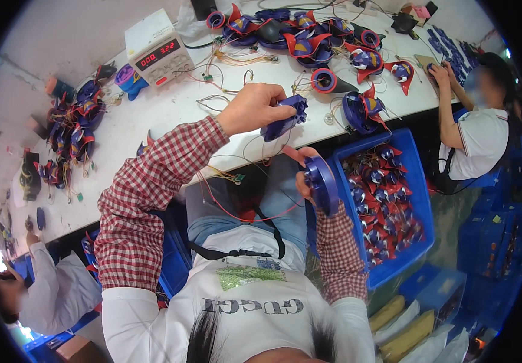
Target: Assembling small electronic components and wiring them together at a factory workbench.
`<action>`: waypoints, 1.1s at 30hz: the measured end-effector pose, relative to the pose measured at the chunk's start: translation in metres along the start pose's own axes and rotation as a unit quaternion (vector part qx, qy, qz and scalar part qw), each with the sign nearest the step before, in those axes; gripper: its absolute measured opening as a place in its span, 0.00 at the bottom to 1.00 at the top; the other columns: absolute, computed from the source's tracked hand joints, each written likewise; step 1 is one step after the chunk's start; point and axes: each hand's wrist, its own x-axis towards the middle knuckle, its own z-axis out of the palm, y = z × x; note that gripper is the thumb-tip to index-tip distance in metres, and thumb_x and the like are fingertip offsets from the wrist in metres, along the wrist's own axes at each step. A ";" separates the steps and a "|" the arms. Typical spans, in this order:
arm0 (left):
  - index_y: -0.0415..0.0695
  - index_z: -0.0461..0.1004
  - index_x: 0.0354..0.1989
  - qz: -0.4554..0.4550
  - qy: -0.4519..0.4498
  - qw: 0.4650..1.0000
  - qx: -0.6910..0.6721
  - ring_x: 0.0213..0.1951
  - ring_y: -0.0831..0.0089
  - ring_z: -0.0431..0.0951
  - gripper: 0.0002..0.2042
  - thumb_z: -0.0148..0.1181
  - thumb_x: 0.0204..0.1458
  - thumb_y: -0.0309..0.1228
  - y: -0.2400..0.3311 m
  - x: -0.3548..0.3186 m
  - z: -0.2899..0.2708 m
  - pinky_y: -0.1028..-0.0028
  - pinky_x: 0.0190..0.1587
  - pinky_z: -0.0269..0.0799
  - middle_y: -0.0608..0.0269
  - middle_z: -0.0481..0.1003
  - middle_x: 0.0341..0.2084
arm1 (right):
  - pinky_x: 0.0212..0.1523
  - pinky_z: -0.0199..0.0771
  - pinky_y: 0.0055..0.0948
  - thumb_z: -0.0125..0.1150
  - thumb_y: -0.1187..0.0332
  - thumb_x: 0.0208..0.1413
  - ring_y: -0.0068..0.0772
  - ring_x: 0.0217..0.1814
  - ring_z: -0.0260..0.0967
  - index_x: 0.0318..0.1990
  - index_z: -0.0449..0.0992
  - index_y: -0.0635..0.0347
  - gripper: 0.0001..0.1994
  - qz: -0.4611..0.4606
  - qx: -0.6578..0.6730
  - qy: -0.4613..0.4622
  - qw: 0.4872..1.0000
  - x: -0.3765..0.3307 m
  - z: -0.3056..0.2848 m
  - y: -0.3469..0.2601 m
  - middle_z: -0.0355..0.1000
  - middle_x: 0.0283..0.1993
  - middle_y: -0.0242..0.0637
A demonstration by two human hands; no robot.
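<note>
while held, blue part (pixel 285 120) in left hand (pixel 252 109)

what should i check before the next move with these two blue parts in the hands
1. Left hand grips the blue toy part: ok.
2. Right hand holds the round blue part: ok.
3. The two parts are apart, not joined: ok.
4. Thin wires hang below the hands, possible snag: cannot tell.
5. Blue bin of parts sits beside the right hand: ok.
6. White table edge ahead has bare room: ok.
</note>
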 end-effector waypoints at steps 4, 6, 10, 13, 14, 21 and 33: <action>0.36 0.74 0.25 0.010 -0.006 0.995 0.097 0.17 0.77 0.65 0.12 0.63 0.45 0.35 0.007 -0.006 0.009 0.80 0.20 0.60 0.64 0.71 0.15 | 0.19 0.64 0.20 0.62 0.69 0.50 0.35 0.30 0.69 0.64 0.50 0.60 0.35 -0.050 0.130 -0.114 0.984 0.031 0.017 0.018 0.29 0.71 0.62; 0.37 0.74 0.25 0.002 0.001 0.996 0.092 0.17 0.77 0.65 0.11 0.63 0.45 0.34 0.007 -0.010 0.008 0.79 0.20 0.60 0.64 0.71 0.15 | 0.18 0.64 0.20 0.62 0.69 0.50 0.35 0.29 0.69 0.64 0.50 0.60 0.35 -0.045 0.136 -0.120 0.982 0.036 0.022 0.019 0.30 0.71 0.62; 0.37 0.74 0.24 -0.013 0.022 0.997 0.070 0.16 0.77 0.64 0.11 0.63 0.44 0.34 0.006 -0.016 0.007 0.79 0.19 0.60 0.64 0.71 0.14 | 0.17 0.63 0.20 0.61 0.70 0.51 0.36 0.27 0.69 0.64 0.49 0.59 0.35 -0.034 0.145 -0.133 0.980 0.045 0.035 0.017 0.33 0.70 0.62; 0.37 0.74 0.23 0.003 0.023 0.995 0.100 0.15 0.77 0.64 0.12 0.63 0.44 0.35 0.006 -0.024 0.011 0.78 0.19 0.60 0.64 0.70 0.13 | 0.13 0.61 0.20 0.59 0.73 0.50 0.33 0.18 0.66 0.61 0.55 0.63 0.30 -0.006 0.048 -0.037 0.998 0.042 0.056 0.007 0.49 0.64 0.63; 0.37 0.73 0.22 0.008 0.023 0.994 0.109 0.14 0.77 0.64 0.12 0.63 0.44 0.35 0.005 -0.026 0.011 0.78 0.19 0.60 0.65 0.70 0.13 | 0.11 0.61 0.20 0.58 0.74 0.50 0.32 0.15 0.65 0.60 0.57 0.64 0.29 0.002 0.014 -0.004 1.000 0.040 0.059 0.006 0.55 0.63 0.63; 0.38 0.73 0.25 -0.026 0.041 0.998 0.030 0.14 0.77 0.65 0.11 0.62 0.45 0.34 0.011 -0.037 0.000 0.79 0.18 0.61 0.66 0.69 0.14 | 0.11 0.61 0.21 0.52 0.74 0.55 0.33 0.15 0.64 0.56 0.60 0.72 0.22 -0.024 -0.104 -0.070 0.992 0.023 0.033 0.005 0.57 0.61 0.59; 0.37 0.64 0.41 -0.127 0.171 0.915 -0.341 0.21 0.78 0.71 0.11 0.56 0.53 0.26 -0.007 -0.129 -0.023 0.81 0.23 0.71 0.62 0.70 0.24 | 0.13 0.62 0.24 0.48 0.75 0.57 0.35 0.18 0.65 0.54 0.60 0.76 0.18 -0.069 -0.002 -0.079 0.994 0.004 0.010 0.004 0.52 0.65 0.56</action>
